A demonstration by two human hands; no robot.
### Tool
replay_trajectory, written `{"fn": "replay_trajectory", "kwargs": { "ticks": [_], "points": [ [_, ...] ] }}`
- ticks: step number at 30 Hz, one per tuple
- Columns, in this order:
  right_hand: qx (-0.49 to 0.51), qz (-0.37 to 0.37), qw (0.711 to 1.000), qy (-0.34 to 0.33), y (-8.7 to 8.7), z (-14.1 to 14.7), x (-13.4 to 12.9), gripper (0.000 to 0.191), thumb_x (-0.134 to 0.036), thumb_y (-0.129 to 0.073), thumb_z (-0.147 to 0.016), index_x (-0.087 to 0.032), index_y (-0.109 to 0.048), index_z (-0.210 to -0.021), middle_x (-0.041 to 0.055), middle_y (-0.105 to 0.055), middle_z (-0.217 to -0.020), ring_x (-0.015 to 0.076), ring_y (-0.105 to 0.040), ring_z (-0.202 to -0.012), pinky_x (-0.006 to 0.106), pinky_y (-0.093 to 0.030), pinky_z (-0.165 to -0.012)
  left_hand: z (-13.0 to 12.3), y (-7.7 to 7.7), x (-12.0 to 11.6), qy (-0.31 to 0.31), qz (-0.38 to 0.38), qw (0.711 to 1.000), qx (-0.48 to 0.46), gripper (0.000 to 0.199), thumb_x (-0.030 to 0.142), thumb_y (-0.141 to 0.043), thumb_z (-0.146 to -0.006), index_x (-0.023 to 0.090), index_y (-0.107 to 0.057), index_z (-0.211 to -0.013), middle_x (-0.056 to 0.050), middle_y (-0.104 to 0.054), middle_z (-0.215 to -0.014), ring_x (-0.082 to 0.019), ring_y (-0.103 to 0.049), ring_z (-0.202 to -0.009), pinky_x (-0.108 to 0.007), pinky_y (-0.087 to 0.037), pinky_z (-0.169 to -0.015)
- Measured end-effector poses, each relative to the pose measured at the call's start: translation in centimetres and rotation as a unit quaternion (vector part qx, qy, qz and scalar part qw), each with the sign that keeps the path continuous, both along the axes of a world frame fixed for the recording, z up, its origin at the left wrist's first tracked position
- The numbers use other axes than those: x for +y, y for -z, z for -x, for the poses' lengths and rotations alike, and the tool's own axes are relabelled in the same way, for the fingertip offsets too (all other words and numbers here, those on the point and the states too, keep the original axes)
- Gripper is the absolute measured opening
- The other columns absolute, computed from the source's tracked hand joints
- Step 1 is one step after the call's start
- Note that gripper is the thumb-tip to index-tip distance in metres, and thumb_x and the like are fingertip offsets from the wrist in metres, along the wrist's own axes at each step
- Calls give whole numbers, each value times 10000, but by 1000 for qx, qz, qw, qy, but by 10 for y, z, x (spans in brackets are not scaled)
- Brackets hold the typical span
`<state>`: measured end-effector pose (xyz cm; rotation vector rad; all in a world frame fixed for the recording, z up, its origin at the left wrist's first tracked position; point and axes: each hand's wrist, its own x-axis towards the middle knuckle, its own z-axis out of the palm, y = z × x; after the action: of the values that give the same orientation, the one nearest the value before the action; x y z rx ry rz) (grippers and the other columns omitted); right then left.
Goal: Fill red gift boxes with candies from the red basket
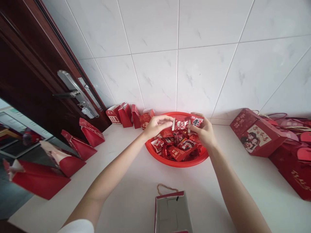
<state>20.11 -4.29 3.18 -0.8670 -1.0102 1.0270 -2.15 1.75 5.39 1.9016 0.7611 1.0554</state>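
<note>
Above the red plastic basket (179,164), both my hands are raised over a heap of red-wrapped sweets (178,150). My left hand (156,125) pinches the white left end of a red and white wrapped candy (181,125). At the candy's other end is my right hand (204,129), with the thumb against it. The same hand also grips a red packet (196,121) marked with a dark character on white. In front of the basket, an open red box (173,212) with a grey inside and a rope handle lies on the white tabletop (131,187).
Several red paper boxes (91,134) line the left edge, and more red boxes (126,116) stand along the tiled wall (155,81). On the right are a printed red box (257,134) and red gift bags (296,168). A dark door (31,55) is at left.
</note>
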Motion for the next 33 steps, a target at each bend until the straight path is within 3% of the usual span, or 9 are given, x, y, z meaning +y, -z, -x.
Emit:
{"fn": "replay_trajectory", "kwargs": {
  "ticks": [4, 8, 12, 17, 19, 22, 26, 30, 33],
  "points": [
    [67, 25, 989, 132, 1, -2, 6, 567, -255, -837, -506, -230, -606, -1023, -37, -686, -742, 172, -641, -644, 294, -568, -522, 7, 0, 27, -21, 26, 999, 26, 335, 418, -701, -822, 149, -766, -1011, -109, -795, -1036, -226, -747, -900, -407, -570, -927],
    [70, 33, 982, 170, 2, -2, 7, 558, -244, -820, -497, -230, -596, -1007, -36, -691, -757, 173, -643, -651, 306, -577, -536, 5, 6, 54, -21, 4, 979, 202, 187, 243, -664, -786, 168, -791, -901, -94, -807, -1027, -249, -734, -1000, -384, -541, -967],
    [48, 34, 984, 166, 2, -2, 6, 549, -254, -818, -520, -238, -597, -1022, -36, -682, -768, 186, -651, -675, 332, -597, -559, -13, 14, 69, 42, -3, 921, 388, 216, 228, -714, -714, 211, -800, -912, -46, -809, -1044, -239, -733, -984, -302, -543, -877],
    [30, 38, 985, 168, 2, -2, 5, 541, -261, -808, -529, -239, -592, -1024, -32, -672, -780, 200, -653, -691, 357, -607, -566, -41, 23, 70, 111, 16, 817, 566, 704, 279, -919, -397, 247, -762, -1082, -46, -794, -1095, -262, -718, -892, -260, -523, -652],
    [23, 38, 985, 168, 2, -1, 5, 539, -268, -810, -537, -238, -593, -1029, -29, -672, -785, 204, -656, -701, 375, -617, -593, -45, 26, 69, 72, -14, 821, 566, 592, 273, -930, -414, 238, -771, -983, -45, -798, -1002, -266, -714, -856, -266, -514, -648],
    [13, 37, 985, 169, 2, -1, 4, 528, -285, -816, -553, -237, -594, -1029, -25, -667, -790, 213, -666, -719, 389, -624, -617, -44, 25, 67, -4, -77, 843, 533, 272, 230, -842, -626, 222, -767, -887, -58, -789, -971, -278, -712, -926, -295, -519, -765],
    [11, 36, 985, 170, 2, -1, 5, 536, -285, -816, -546, -231, -592, -1030, -20, -662, -792, 217, -663, -725, 374, -617, -583, -33, 11, 66, -63, -122, 860, 491, 304, 192, -627, -853, 208, -735, -1137, -102, -727, -1254, -278, -664, -1140, -327, -495, -907],
    [3, 32, 984, 173, 2, -1, 6, 522, -279, -801, -561, -237, -597, -1040, -18, -667, -821, 206, -652, -729, 363, -605, -589, -21, 0, 59, 42, -98, 886, 452, 247, 209, -662, -817, 206, -771, -1038, -62, -777, -1116, -223, -704, -1006, -274, -502, -842],
    [-7, 27, 985, 170, 4, -2, 6, 506, -284, -798, -576, -242, -597, -1038, -12, -669, -845, 207, -648, -748, 351, -587, -592, -17, 8, 47, 171, -8, 859, 483, 197, 267, -800, -655, 243, -788, -850, 9, -784, -817, -184, -691, -741, -241, -488, -675]
  ]
}}
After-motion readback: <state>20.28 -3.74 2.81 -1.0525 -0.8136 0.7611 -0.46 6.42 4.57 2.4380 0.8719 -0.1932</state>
